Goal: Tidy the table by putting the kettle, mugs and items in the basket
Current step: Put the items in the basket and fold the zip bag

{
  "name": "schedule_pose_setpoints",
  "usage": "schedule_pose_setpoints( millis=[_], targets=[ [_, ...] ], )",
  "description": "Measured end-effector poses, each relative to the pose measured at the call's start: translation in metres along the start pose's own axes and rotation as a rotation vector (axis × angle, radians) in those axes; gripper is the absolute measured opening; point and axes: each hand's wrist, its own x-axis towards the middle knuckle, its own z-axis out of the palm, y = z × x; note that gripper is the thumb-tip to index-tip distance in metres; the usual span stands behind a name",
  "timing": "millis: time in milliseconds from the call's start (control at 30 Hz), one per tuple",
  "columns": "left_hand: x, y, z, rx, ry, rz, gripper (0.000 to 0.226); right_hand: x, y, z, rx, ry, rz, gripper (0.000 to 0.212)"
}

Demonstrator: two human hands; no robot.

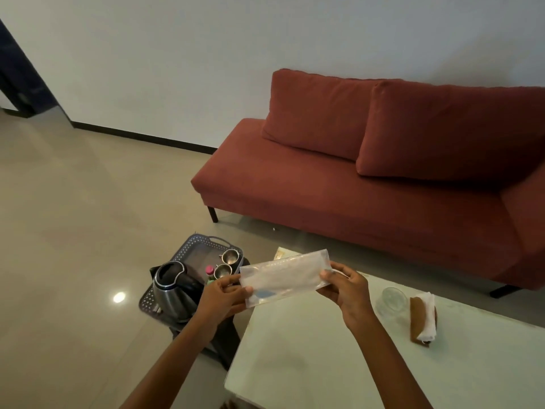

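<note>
Fingers of the left hand (224, 293) and the right hand (345, 286) pinch the 2 short ends of a clear plastic packet (284, 277), held flat in the air over the gap between the white table (309, 358) and the dark basket (194, 249); it looks thin, floppy and translucent, with something bluish inside. Tidying seems well along: the steel kettle (174, 289), 2 metal mugs (230, 256) and a pink-capped bottle (209, 271) already sit in the basket, while a glass (392, 299), a napkin holder (423, 318) and a small sachet (280, 253) remain on the table.
</note>
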Motion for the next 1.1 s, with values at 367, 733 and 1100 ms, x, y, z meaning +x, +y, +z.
schedule_pose_setpoints(
  millis=[367, 733, 1100],
  targets=[
    [0.077, 0.026, -0.096, 0.047, 0.155, 0.082, 0.021, 0.033, 0.021, 0.106, 0.05, -0.137, 0.112, 0.025],
    [0.194, 0.064, -0.234, 0.272, -0.008, -0.027, 0.031, 0.103, 0.064, 0.29, -0.097, 0.107, 0.167, 0.02],
    [0.281, 0.027, -0.274, 0.178, 0.137, -0.151, 0.024, 0.223, 0.099, 0.375, -0.52, 0.139, -0.026, 0.019]
  ],
)
